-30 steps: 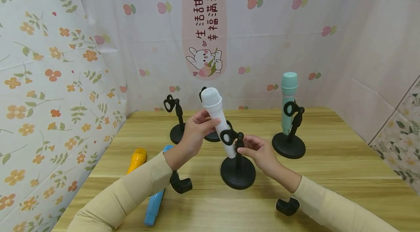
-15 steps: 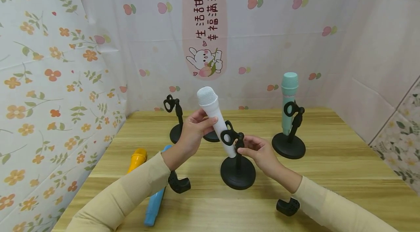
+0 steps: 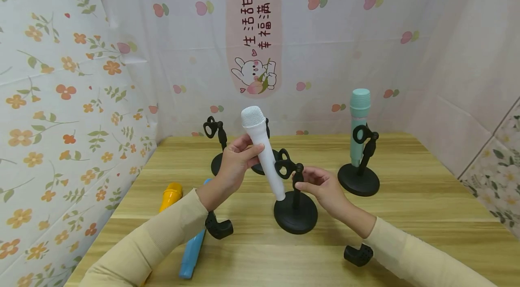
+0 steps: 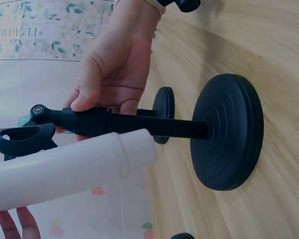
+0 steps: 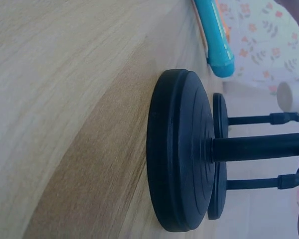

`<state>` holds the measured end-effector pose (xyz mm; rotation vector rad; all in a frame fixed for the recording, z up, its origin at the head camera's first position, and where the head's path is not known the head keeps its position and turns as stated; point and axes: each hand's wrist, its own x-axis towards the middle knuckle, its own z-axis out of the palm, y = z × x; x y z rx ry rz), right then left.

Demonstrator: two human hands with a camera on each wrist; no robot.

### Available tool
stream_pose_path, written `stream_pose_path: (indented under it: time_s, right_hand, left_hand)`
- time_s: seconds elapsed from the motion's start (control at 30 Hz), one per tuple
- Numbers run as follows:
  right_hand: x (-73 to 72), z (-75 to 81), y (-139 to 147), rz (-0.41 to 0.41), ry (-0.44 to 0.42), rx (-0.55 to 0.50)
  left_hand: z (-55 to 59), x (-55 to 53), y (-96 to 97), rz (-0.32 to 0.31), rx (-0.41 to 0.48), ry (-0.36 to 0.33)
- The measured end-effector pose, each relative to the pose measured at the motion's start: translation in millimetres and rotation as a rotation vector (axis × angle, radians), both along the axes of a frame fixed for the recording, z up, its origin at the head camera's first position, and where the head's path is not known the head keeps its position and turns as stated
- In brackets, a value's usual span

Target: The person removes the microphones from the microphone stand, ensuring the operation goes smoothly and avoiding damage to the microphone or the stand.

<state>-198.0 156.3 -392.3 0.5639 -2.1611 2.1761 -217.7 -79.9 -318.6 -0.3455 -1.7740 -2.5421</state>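
Note:
In the head view my left hand (image 3: 235, 160) grips a white microphone (image 3: 266, 156) around its body, mesh head up and leaning left. Its narrow tail hangs just left of a black desktop microphone stand (image 3: 295, 219). Close beside the handle is the stand's ring clip (image 3: 285, 168); the left wrist view shows the handle (image 4: 74, 167) alongside the clip (image 4: 22, 139). My right hand (image 3: 325, 190) pinches that stand's post below the clip. The stand's round base (image 5: 182, 154) rests on the table in the right wrist view.
Behind, at the right, a mint microphone (image 3: 359, 106) stands by another black stand (image 3: 359, 181). Two more stands are at the back, one (image 3: 217, 163) left, one (image 3: 262, 168) behind the white microphone. Yellow (image 3: 171, 194) and blue (image 3: 192, 255) microphones lie left, partly under my left sleeve.
My left hand has drawn the white microphone leftward, and its tail has shifted left away from the stand's post. The right hand keeps its hold on the post.

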Motion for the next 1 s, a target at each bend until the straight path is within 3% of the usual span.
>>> stream_pose_path:
  time_s: [0.4, 0.7, 1.0]
  right_hand:
    - [-0.4, 4.2, 1.4, -0.018, -0.042, 0.015]
    - [-1.1, 5.7, 1.6, -0.016, -0.024, 0.042]
    - [-1.5, 6.8, 1.8, 0.006, -0.016, 0.004]
  left_hand:
    - [-4.5, 0.3, -2.6, 0.025, -0.067, -0.015]
    - [-6.2, 2.7, -5.6, 0.049, -0.125, -0.043]
    - [-6.3, 7.4, -9.5, 0.075, -0.192, -0.068]
